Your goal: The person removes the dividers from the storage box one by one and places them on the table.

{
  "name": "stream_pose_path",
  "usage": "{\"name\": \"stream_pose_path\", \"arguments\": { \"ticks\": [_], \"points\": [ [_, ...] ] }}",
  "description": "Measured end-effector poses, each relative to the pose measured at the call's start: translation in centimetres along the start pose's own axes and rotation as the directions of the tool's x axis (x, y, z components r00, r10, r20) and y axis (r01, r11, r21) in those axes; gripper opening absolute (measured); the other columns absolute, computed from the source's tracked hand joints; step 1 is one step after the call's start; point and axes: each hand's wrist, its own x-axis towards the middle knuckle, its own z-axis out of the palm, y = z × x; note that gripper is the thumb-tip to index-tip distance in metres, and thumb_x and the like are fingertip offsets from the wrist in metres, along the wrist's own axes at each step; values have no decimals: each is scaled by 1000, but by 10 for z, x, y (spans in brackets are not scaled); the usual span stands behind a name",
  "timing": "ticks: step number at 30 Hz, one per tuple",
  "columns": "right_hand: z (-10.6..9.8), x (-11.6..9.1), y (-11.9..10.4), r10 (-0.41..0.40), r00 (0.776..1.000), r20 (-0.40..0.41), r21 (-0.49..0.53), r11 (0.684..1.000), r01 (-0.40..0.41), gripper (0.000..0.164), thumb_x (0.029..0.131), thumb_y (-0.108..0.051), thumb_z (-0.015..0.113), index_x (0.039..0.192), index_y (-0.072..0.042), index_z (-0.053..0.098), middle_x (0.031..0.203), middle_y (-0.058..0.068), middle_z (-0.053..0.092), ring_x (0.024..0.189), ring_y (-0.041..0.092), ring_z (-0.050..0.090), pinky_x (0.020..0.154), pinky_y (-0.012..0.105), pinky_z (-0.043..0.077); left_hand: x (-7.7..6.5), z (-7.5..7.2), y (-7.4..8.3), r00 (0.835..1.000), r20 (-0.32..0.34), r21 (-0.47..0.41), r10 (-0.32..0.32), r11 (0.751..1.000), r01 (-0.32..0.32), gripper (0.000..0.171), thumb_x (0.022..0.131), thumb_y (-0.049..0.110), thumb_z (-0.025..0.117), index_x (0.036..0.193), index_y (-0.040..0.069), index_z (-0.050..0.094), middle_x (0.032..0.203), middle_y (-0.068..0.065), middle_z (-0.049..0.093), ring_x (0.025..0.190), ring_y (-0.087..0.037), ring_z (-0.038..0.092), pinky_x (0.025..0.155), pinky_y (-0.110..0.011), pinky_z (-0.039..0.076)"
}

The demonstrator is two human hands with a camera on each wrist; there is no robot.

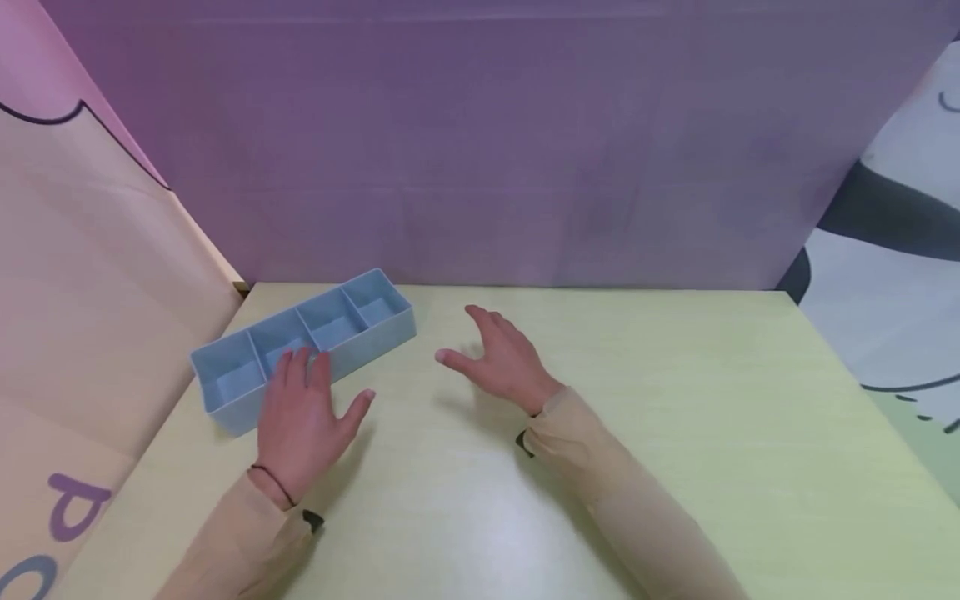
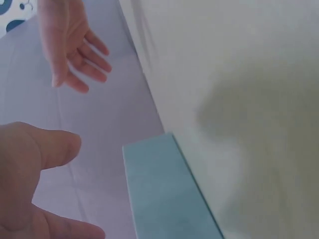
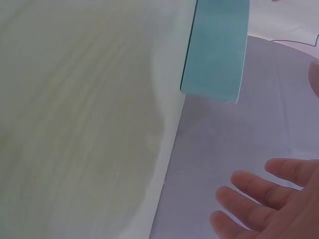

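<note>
A light blue box (image 1: pixel 375 337) with a row of several square compartments stands slantwise at the table's back left. Its compartments look bare inside. My left hand (image 1: pixel 303 425) is over the box's near side, fingers spread and thumb out to the right; its fingertips overlap the front wall in the head view. To the right of the box my right hand (image 1: pixel 506 358) hovers over the table, fingers extended and thumb apart, holding nothing. The left wrist view shows the box's side (image 2: pixel 162 189) below the left thumb, and the right wrist view shows it (image 3: pixel 217 50) beyond the right fingers.
The pale wooden table (image 1: pixel 675 433) runs back to a purple cloth wall (image 1: pixel 510 150). A printed cloth (image 1: pixel 90 275) borders the left side, and another printed cloth (image 1: pixel 885 308) hangs at the right.
</note>
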Motion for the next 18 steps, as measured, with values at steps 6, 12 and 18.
{"name": "stream_pose_path", "arguments": {
  "ticks": [6, 12, 18],
  "points": [
    [3, 5, -1, 16, 1000, 1, 23, 1000, -16, 91, 71, -79, 42, 139, -20, 27, 137, 4, 38, 120, 19, 33, 97, 44, 36, 0, -7, -11, 998, -46, 41, -46, 998, 47, 72, 76, 48, 59, 111, -13, 45, 121, -38, 38, 118, -52, 23, 97, -63, 22],
    [7, 10, -4, 3, 1000, -2, 27, 1000, -3, 91, 71, -78, 43, 138, -20, 27, 137, 4, 38, 120, 18, 33, 97, 43, 36, -3, -8, -19, 995, -77, 71, -68, 995, 74, 76, 74, 48, 60, 112, -15, 42, 117, -41, 38, 115, -54, 25, 94, -65, 23],
    [10, 18, -11, 36, 999, 37, 129, 991, -40, 91, 70, -79, 44, 138, -20, 29, 138, 1, 36, 122, 16, 30, 100, 44, 32, -3, -16, -31, 981, -156, 108, -118, 985, 136, 79, 70, 48, 63, 107, -18, 40, 111, -41, 39, 109, -56, 27, 86, -69, 25]
  ]
}}
